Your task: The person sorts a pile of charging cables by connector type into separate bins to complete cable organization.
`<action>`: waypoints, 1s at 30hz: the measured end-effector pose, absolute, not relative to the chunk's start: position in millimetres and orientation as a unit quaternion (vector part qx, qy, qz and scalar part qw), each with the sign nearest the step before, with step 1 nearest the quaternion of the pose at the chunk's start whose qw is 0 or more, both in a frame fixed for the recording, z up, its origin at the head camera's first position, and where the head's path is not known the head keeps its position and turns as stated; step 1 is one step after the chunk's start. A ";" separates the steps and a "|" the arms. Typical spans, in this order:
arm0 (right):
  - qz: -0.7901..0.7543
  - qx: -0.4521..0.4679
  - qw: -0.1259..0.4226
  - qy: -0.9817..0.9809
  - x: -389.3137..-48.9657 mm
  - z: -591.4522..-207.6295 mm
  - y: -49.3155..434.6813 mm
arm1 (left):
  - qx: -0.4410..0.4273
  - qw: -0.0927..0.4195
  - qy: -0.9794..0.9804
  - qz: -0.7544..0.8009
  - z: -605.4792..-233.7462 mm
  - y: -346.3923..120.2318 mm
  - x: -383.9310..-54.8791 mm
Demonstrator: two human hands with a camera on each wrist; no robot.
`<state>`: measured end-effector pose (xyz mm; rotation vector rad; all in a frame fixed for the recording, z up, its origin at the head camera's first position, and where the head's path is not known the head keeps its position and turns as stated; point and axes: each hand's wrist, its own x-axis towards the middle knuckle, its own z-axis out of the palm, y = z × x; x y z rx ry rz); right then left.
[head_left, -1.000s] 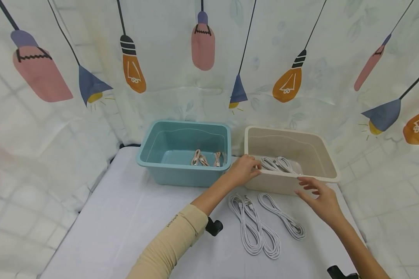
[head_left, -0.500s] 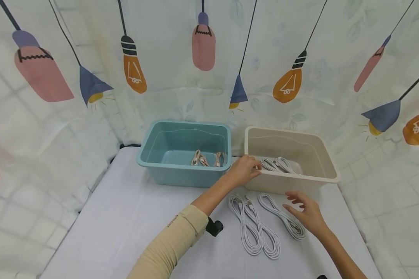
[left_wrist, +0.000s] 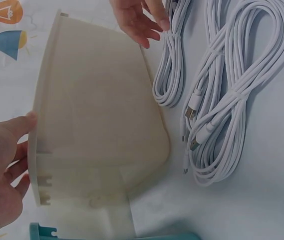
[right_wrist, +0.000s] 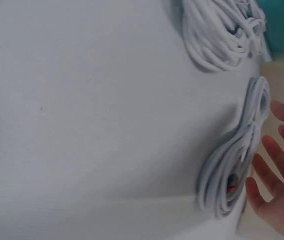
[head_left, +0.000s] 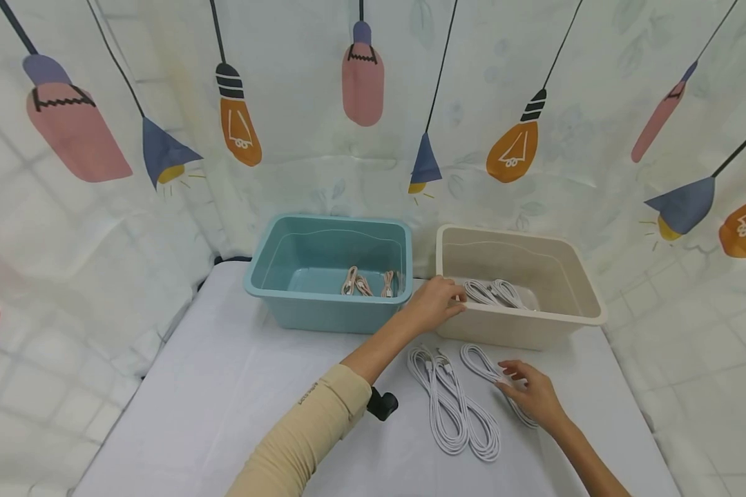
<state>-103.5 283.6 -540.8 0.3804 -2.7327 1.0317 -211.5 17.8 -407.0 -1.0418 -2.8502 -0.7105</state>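
My left hand (head_left: 434, 304) grips the near-left rim of a beige plastic bin (head_left: 510, 328), thumb on the outer side in the left wrist view. White cable bundles (head_left: 492, 295) lie inside that bin. My right hand (head_left: 530, 393) hovers at a coiled white cable (head_left: 481, 366) on the table, fingers spread and slightly bent. In the right wrist view this tied coil (right_wrist: 231, 155) lies just beside the fingertips, apparently not held. Left of it, two larger white cable bundles (left_wrist: 234, 95) lie partly crossed, their metal plugs showing.
A blue-green bin (head_left: 323, 314) stands left of the beige one, with several small pinkish cable bundles (head_left: 350, 281) inside. The white tabletop (head_left: 224, 400) extends to the left and front. A patterned curtain (head_left: 311, 166) hangs behind.
My right hand has moved from the beige bin's front rim down and left to the coiled cable on the table. My left hand has stayed at the bin's rim.
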 end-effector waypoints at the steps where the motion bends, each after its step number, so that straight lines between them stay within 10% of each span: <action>1: 0.348 0.124 0.094 -0.925 -103.7 -543.5 284.4 | -0.334 0.012 -0.914 -0.228 -406.6 17.9 -211.3; 12: 0.340 0.068 0.022 -0.938 -104.5 -554.2 288.9 | -0.335 0.012 -0.914 -0.229 -405.7 18.0 -211.4; 30: 0.334 0.106 0.102 -0.931 -97.5 -545.5 296.1 | -0.336 0.010 -0.914 -0.229 -407.6 17.6 -213.1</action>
